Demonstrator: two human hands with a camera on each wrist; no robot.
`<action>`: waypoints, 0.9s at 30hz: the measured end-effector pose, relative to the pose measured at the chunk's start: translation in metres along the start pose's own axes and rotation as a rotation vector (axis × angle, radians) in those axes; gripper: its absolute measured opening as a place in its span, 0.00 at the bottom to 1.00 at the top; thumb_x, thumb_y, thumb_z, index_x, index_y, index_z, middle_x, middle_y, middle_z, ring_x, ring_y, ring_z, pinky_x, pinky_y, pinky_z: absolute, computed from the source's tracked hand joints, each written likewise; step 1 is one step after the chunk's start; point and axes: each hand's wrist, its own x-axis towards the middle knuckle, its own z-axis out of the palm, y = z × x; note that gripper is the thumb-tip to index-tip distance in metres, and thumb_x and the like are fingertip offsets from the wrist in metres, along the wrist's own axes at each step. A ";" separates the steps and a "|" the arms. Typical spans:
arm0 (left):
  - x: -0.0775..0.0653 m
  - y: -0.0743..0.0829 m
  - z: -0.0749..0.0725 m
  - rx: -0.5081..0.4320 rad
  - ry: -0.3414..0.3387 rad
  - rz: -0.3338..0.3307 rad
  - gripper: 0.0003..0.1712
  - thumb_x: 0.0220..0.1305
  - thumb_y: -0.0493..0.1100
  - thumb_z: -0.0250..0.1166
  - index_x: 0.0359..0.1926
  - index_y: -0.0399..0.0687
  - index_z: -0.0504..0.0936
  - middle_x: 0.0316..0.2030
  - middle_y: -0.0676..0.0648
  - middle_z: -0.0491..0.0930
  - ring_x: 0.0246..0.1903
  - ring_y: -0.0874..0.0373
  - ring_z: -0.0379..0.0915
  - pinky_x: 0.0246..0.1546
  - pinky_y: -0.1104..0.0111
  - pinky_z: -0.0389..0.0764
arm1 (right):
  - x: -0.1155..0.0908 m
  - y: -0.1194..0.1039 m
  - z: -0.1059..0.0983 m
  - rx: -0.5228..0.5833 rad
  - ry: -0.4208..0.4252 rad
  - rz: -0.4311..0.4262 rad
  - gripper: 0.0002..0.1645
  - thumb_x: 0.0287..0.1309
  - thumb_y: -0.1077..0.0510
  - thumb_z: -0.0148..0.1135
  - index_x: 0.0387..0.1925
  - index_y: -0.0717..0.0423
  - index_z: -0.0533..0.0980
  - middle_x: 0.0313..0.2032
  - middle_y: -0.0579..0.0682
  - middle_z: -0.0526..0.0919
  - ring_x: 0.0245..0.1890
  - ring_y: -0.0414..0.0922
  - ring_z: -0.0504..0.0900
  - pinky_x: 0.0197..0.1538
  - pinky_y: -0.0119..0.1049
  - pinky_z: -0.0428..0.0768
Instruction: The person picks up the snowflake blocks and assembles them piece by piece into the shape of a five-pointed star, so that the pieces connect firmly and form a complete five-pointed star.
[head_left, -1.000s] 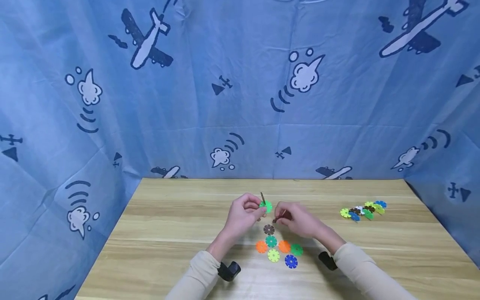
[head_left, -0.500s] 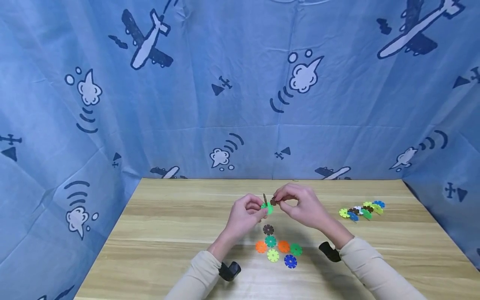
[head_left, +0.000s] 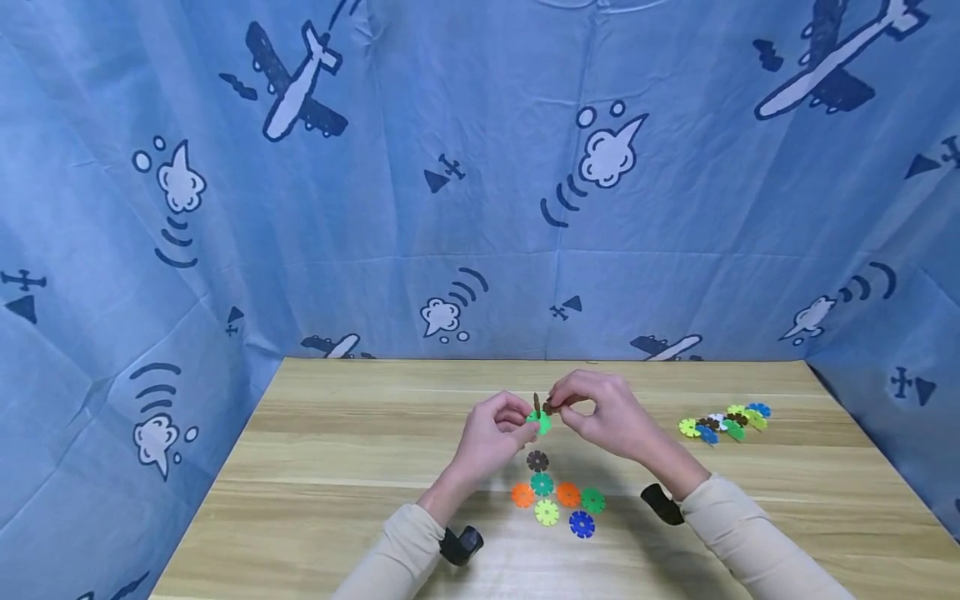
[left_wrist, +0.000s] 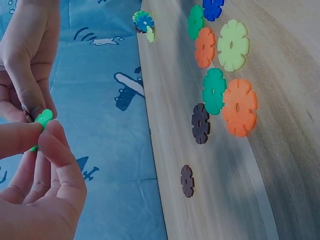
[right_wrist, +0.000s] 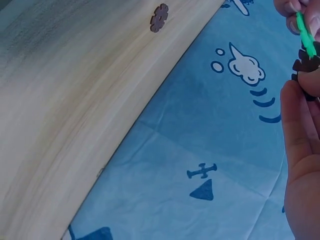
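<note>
Head view: left hand (head_left: 491, 433) pinched a green disc (head_left: 538, 422) with a brown disc (head_left: 536, 402) already standing slotted in its top edge; right hand (head_left: 603, 412) pinched a second brown disc (head_left: 550, 407) and held it at the green disc's rim. Both hands were raised above the table (head_left: 337, 467), just behind a flat cluster of discs (head_left: 555, 496). A spare pile (head_left: 723, 421) lay well apart, to the right. Judged step: joining piece to piece — slot alignment in hand, not yet seated.

Left wrist view: thumb and forefinger of the left hand (left_wrist: 40, 170) clamped the green disc (left_wrist: 43, 119) edge-on; the right hand's fingers (left_wrist: 25, 75) touched it from above. One brown disc (left_wrist: 187, 181) lay alone near the table edge.

Right wrist view: right hand (right_wrist: 302, 150) gripped its brown disc (right_wrist: 306, 62) against the green disc (right_wrist: 306, 36) — the two met at approx. right angles.

Next move likely calls for notch-to-notch line-up, then a firm push w/ the left hand bracing. Room: open tabletop on the left and near side; far edge close behind the hands, curtain (head_left: 480, 167) beyond.
</note>
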 end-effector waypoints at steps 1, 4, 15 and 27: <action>0.000 0.000 0.000 -0.003 -0.002 -0.001 0.10 0.63 0.34 0.71 0.42 0.38 0.80 0.33 0.43 0.85 0.35 0.49 0.86 0.32 0.74 0.80 | 0.000 0.000 0.000 -0.004 -0.001 -0.006 0.17 0.46 0.77 0.70 0.31 0.53 0.83 0.33 0.45 0.88 0.31 0.40 0.87 0.36 0.34 0.88; 0.000 0.001 0.002 -0.019 -0.001 -0.005 0.10 0.63 0.34 0.71 0.42 0.38 0.80 0.32 0.43 0.84 0.35 0.46 0.87 0.32 0.74 0.80 | 0.000 -0.001 -0.001 -0.019 -0.007 -0.018 0.16 0.46 0.77 0.71 0.30 0.54 0.83 0.33 0.46 0.88 0.31 0.39 0.87 0.35 0.36 0.88; 0.000 -0.002 0.003 -0.018 0.011 0.012 0.09 0.60 0.30 0.72 0.39 0.35 0.81 0.26 0.45 0.81 0.36 0.38 0.86 0.38 0.59 0.88 | 0.001 -0.003 -0.005 -0.100 -0.080 -0.047 0.13 0.43 0.73 0.76 0.29 0.55 0.87 0.30 0.46 0.89 0.30 0.41 0.88 0.33 0.33 0.86; -0.004 -0.006 0.007 0.073 0.015 -0.003 0.08 0.56 0.28 0.73 0.36 0.34 0.83 0.25 0.45 0.84 0.24 0.59 0.82 0.28 0.75 0.82 | -0.004 -0.008 -0.007 -0.104 -0.278 -0.075 0.11 0.46 0.73 0.75 0.30 0.57 0.87 0.29 0.48 0.88 0.30 0.41 0.87 0.33 0.31 0.87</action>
